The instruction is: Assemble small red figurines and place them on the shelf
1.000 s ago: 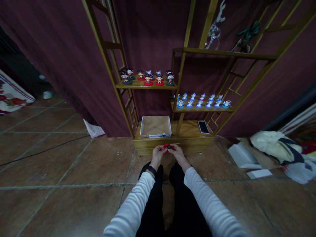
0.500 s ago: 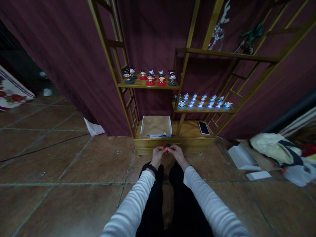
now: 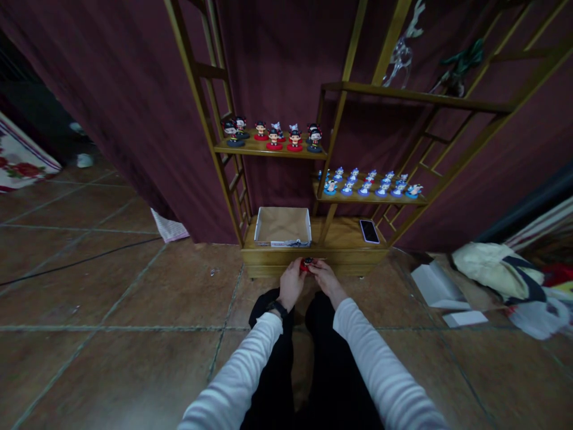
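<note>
Between both hands, in front of the low cabinet, is a small figurine with a red part and a black top. My left hand is closed on its left side, a dark band round the wrist. From the right, my right hand pinches it with the fingertips. Fingers cover much of the figurine. Just beyond the hands, on the cabinet top, sits an open shallow box with a bare brown inside. Several figurines on red and dark bases stand on the upper left shelf.
More figurines, blue and white, stand in rows on the lower right shelf. A phone lies on the cabinet top. A glass deer and a dark green statue stand higher up. White packaging and bags lie on the floor at right.
The figurine has turned in my fingers, and my left hand has shifted slightly right and rotated around it. The view has moved slightly. The shelf figurines stay in place.
</note>
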Available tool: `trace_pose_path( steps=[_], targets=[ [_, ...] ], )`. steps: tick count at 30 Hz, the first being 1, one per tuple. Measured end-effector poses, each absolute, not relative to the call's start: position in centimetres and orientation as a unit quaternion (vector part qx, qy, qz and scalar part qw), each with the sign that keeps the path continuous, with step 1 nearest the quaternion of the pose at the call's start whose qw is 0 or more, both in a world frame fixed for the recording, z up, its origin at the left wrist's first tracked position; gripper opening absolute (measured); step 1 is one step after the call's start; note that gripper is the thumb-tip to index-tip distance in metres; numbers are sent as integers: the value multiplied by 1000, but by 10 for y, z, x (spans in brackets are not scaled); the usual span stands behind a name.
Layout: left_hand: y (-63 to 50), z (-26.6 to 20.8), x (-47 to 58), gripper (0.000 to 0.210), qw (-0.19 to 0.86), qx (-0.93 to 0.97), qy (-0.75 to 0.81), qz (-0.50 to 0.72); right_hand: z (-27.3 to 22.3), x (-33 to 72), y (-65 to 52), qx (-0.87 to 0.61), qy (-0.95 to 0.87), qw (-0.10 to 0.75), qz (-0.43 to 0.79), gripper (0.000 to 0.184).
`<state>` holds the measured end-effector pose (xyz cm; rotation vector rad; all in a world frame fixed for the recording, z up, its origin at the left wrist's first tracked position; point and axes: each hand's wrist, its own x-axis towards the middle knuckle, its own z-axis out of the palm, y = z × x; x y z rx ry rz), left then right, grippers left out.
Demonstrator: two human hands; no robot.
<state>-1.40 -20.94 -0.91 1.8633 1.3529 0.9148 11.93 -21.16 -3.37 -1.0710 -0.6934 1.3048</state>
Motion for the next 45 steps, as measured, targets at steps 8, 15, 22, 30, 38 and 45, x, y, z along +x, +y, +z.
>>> trace_pose_path(
  steps=[8,15,22,30,38,45],
  targets=[
    [-207,-2,-18,42,67,852,485,187,-37,119,-207,-473,-280,610,571,29],
    [-208,-9,-14,48,22,870,466,160,-37,125,-208,-478,-285,601,574,33],
    [-210,-9,-14,48,43,870,461,167,-40,131,-209,-473,-294,593,581,35],
    [-212,-12,-14,47,54,870,455,185,-39,131,-211,-478,-294,593,578,36],
    [-212,-14,-13,48,44,875,448,176,-42,133,-212,-468,-292,602,577,34],
    [-209,-12,-14,45,94,870,450,177,-47,134,-209,-464,-270,605,588,30]
  ],
)
